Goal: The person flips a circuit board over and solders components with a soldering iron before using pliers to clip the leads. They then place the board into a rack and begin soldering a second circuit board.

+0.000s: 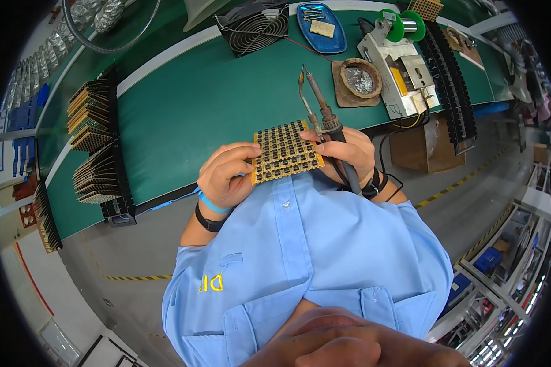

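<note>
A yellow-edged circuit board panel [286, 153], covered with rows of small black parts, is held tilted in front of my chest. My left hand [225, 174] is closed on its left edge, thumb and fingers pinching it. In my closed right hand [354, 151] is a soldering iron [332, 121], its tip pointing up and away from the board. A thin metal tube runs alongside the iron's tip. The right thumb also rests at the board's right edge, so that hand steadies both. The fingers behind the board are hidden.
On the green bench [183, 116] stand a black fan [255, 29], a blue tray [322, 43], a round solder-scrap dish [361, 79] and a solder feeder [398, 73] with a green-flanged reel [410, 25]. Board racks [119, 165] stand left; another black rack [450, 85] stands right.
</note>
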`<state>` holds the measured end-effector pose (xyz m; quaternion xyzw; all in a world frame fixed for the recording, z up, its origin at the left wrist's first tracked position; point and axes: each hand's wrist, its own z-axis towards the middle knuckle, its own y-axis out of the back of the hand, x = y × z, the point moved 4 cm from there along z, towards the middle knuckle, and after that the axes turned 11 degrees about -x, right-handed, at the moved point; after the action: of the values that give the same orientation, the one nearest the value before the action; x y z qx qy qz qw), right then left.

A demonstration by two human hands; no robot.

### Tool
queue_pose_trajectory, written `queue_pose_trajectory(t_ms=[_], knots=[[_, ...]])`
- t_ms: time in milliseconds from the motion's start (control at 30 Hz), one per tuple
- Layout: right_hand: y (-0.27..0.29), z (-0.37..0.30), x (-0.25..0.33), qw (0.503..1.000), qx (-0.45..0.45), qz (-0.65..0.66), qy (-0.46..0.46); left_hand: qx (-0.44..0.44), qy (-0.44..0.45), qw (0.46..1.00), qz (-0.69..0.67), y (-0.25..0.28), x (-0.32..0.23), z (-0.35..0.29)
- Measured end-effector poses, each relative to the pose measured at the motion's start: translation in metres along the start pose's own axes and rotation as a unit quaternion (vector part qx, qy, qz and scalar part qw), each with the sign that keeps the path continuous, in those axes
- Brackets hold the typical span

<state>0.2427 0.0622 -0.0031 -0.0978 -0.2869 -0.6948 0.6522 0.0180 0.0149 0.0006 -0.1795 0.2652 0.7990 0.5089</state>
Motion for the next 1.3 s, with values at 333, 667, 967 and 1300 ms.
queue_pose_trajectory(t_ms=[333,667,967,1300], knots=[[-0.0026,0.0031,0.0016,1.0,-0.001,0.026,0.0,-0.007,-0.019,1.0,0.016,0.0052,-0.004,0.0013],[0.0028,0.0048,0.0042,0.998,-0.015,0.054,0.022,-0.013,-0.029,0.999,0.021,0.0058,0.0004,0.0073],[-0.0007,0.0045,0.0016,0.998,0.014,0.059,-0.024,-0.004,-0.024,0.999,0.026,0.0079,0.0009,0.0005],[0.0014,0.0029,0.0025,0.999,0.0,0.051,0.003,-0.02,-0.001,1.0,0.012,0.0016,0.0018,-0.0027]])
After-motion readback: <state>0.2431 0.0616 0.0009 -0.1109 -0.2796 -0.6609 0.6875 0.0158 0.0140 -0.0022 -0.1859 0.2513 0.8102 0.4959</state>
